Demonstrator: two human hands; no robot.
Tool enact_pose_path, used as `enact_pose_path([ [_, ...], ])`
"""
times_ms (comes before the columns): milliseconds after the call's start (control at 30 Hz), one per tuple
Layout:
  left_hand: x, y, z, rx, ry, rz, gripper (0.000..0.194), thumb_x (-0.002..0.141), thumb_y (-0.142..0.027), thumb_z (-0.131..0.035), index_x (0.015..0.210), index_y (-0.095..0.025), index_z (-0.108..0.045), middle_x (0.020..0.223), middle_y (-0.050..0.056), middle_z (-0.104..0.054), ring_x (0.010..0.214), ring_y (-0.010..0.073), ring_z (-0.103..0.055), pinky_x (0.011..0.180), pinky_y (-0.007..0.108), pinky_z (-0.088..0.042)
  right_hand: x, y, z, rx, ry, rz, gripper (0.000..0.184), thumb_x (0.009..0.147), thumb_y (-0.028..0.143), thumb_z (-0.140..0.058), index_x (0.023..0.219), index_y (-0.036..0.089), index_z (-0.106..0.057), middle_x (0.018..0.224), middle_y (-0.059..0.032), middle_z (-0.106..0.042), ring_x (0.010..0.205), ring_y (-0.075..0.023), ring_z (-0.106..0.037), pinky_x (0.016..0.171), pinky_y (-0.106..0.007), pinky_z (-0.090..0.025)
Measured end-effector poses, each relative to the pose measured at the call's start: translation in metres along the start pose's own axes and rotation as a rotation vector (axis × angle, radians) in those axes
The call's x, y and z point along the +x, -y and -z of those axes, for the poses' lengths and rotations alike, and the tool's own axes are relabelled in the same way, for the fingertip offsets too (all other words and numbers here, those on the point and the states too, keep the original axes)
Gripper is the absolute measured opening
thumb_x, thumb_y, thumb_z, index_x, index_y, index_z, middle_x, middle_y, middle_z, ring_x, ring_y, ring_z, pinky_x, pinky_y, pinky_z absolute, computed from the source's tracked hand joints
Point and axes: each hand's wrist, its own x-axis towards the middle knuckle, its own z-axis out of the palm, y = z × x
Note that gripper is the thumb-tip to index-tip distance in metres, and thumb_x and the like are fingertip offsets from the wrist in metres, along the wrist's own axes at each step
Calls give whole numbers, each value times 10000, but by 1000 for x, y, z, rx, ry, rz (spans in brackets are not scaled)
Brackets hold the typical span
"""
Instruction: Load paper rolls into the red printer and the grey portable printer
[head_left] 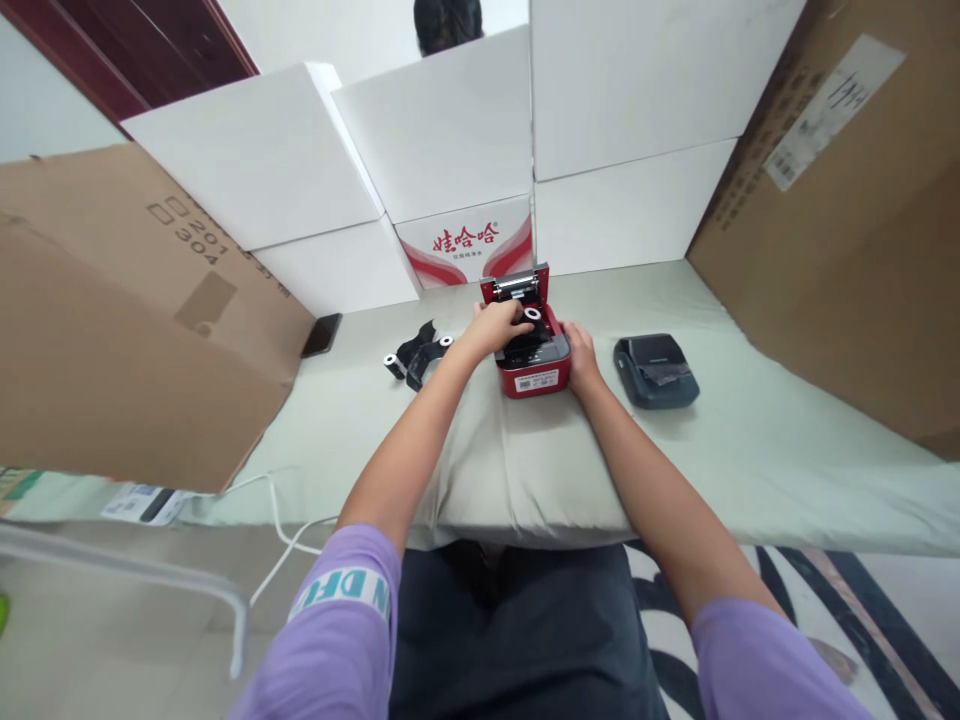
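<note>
A small red and black label printer (534,380) stands in front of me with its lid (517,285) raised. My left hand (496,326) reaches into it from the left, thumb and fingers closed at a black roll with a white core (532,314). Part of the roll and the printer's inside are hidden by that hand. Against the printer's right side, my right hand (580,352) steadies the body, its fingers partly hidden behind it. Left of the printer lie black ribbon pieces (414,350) with white-ended rolls (392,365).
A dark portable device (656,371) rests to the right. At the left a phone (322,335) lies beside a cardboard panel (112,330); another cardboard panel (847,230) stands right. White boxes (465,130) wall off the back. A white cable (281,520) hangs over the front edge.
</note>
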Motion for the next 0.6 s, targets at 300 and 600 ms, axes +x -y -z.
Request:
enact_pose_path([
  [300, 2, 3, -6, 69, 64, -17, 279, 890, -228, -603, 1059, -294, -816, 1122, 108, -773, 1302, 376, -530, 1141, 637, -267, 1, -5, 1, 14, 8, 19, 451, 769, 664, -638, 873, 226, -661, 848, -6, -685, 852, -201, -630, 899, -369, -531],
  [600, -20, 1, 4, -269, 97, -6, 475, 1025, -475, -387, 1013, -272, -816, 1090, 51, -792, 1201, 323, -635, 1227, 564, -248, 2, -3, 1, 19, 7, 11, 454, 763, 667, -656, 888, 231, -679, 902, -21, -705, 911, -217, -645, 946, -383, -535],
])
